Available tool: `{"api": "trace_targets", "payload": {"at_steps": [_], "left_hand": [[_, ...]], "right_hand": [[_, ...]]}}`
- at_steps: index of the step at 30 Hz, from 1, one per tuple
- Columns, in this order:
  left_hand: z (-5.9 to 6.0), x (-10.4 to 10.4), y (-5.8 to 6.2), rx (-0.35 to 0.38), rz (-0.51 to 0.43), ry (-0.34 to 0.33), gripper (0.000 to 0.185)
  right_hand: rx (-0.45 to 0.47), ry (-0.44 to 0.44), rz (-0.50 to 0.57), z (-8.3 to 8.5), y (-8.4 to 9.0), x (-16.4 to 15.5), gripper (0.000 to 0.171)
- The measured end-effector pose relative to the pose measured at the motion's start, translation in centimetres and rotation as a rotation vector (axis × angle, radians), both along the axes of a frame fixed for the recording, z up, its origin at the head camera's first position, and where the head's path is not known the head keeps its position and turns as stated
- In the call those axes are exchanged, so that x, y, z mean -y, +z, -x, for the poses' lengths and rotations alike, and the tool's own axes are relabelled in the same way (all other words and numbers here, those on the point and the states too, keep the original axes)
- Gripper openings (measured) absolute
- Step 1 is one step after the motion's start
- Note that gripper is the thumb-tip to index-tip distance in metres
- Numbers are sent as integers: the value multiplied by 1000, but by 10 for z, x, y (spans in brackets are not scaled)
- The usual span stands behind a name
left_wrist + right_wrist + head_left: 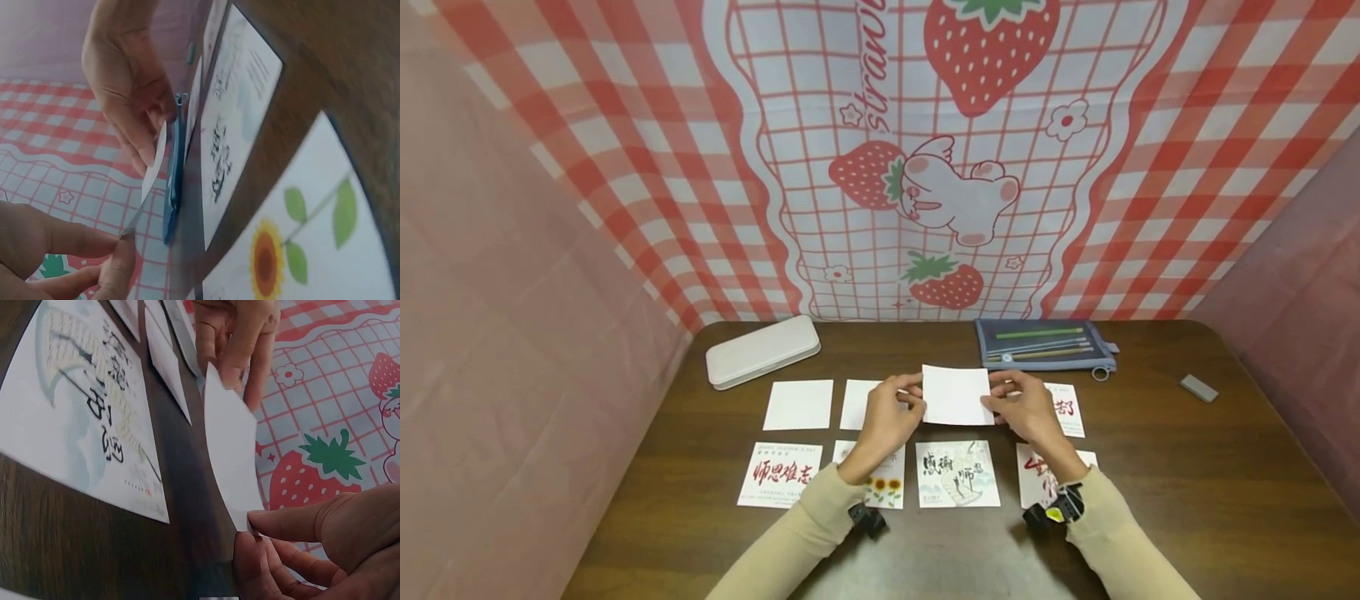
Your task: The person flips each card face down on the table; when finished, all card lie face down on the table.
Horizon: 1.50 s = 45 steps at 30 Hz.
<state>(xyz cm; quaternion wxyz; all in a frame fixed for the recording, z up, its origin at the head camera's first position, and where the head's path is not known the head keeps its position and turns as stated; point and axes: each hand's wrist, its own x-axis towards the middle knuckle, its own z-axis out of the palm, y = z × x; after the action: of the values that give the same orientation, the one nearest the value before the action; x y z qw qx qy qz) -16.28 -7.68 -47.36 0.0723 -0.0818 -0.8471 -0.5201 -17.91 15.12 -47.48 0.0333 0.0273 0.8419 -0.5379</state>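
Observation:
A blank white card [957, 395] is held just above the table between both hands. My left hand [913, 393] pinches its left edge, and my right hand [997, 397] pinches its right edge. In the left wrist view the card [151, 167] shows edge-on, with thumb and finger of the left hand [122, 241] closed on its near corner. In the right wrist view the right hand [247, 529] pinches a corner of the card [230, 447]. Below the card lies a card with an umbrella drawing [957, 473].
Two rows of cards lie on the brown table [1187, 467]: a blank card [799, 404], a red calligraphy card [779, 475], a sunflower card [886, 485]. A white case [763, 351], a blue pencil pouch [1045, 344] and a grey eraser [1198, 387] sit farther back. Cloth walls surround the table.

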Motion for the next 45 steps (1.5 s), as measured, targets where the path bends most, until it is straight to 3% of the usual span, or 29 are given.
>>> {"api": "trace_targets", "payload": {"at_steps": [14,25,32,45], "left_hand": [[5,0,-11,76,143,-90,48],[7,-2,-12,166,180,-105,39],[6,-1,-8,196,154,-103,42],[1,-2,-6,151,215,-118,43]], "right_hand": [[3,5,-67,6,-6,-2,37],[8,31,-105,7,-11,-4,35],[13,67,-116,9,-10,-4,37],[59,84,-111,4,-1,-13,37]]}}
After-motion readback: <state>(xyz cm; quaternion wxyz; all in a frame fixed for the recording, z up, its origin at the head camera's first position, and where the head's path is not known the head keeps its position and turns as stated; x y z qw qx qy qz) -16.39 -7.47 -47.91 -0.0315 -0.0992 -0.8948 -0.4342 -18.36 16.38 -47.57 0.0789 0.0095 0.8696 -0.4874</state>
